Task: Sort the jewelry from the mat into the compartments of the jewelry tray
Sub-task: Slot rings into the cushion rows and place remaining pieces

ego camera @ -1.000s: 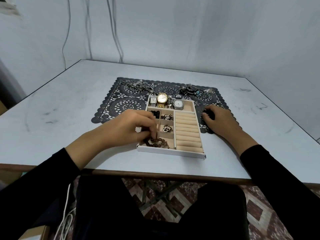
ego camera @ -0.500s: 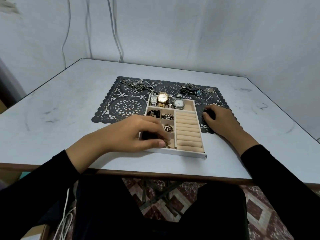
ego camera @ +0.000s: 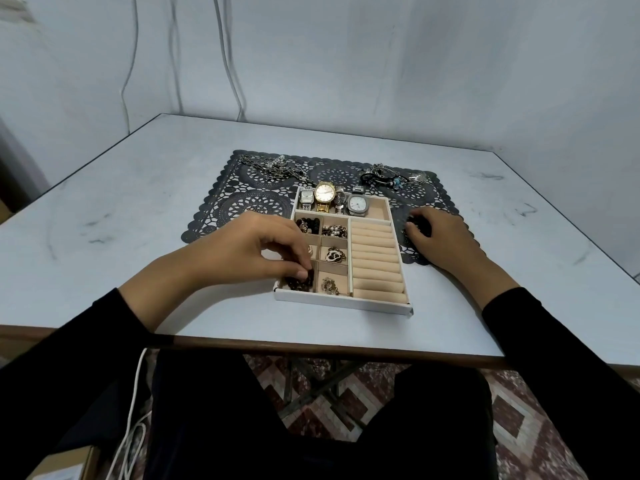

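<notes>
The white jewelry tray (ego camera: 343, 303) with beige compartments lies on the near edge of the black lace mat (ego camera: 249, 202). My left hand (ego camera: 249, 251) reaches into the near-left compartment, where thumb and fingertips pinch a dark bead bracelet (ego camera: 299, 284). To the right of the tray, my right hand (ego camera: 443, 240) rests on the mat with its fingers curled over a dark beaded piece (ego camera: 415, 225). Several watches (ego camera: 325, 195) fill the far compartment. Small pieces sit in the other left cells, and the ring rolls (ego camera: 375, 261) hold nothing.
A pile of silver chains (ego camera: 273, 168) lies at the mat's far left. A tangle of cords and charms (ego camera: 384, 176) lies at its far right. The table's front edge (ego camera: 311, 346) runs just below the tray. Walls close off the back and right.
The bead bracelet lay spread along the tray's near end; my left hand has swept over it and now holds it bunched in the near-left cell. My right hand has stayed put.
</notes>
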Motion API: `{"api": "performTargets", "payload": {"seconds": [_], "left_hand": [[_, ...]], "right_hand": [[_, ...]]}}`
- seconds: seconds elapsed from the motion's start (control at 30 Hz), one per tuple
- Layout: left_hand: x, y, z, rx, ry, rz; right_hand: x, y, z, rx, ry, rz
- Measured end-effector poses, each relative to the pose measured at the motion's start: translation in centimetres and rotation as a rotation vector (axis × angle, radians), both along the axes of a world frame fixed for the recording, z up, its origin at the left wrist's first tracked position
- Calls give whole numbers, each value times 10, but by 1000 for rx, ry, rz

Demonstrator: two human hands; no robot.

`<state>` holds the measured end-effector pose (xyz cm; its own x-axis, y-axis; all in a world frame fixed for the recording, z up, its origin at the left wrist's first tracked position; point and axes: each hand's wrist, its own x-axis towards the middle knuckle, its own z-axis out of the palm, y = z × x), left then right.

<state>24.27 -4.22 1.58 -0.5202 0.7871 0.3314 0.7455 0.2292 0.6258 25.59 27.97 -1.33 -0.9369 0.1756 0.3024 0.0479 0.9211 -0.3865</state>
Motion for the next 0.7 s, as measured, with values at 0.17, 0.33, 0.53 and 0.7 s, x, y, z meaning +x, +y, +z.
{"api": "performTargets", "payload": {"seconds": [0.17, 0.33, 0.53, 0.7], "left_hand": [[-1, 5, 2, -113, 138, 11], [-4, 5, 5, -136, 67, 27], [-12, 4, 1, 33, -96, 107], [-44, 2, -8, 74, -29, 289]], "right_hand": [[0, 1, 0, 0, 1, 5], [-1, 1, 0, -1, -2, -1], [-3, 3, 0, -8, -5, 1], [-11, 7, -2, 17, 17, 20]]}}
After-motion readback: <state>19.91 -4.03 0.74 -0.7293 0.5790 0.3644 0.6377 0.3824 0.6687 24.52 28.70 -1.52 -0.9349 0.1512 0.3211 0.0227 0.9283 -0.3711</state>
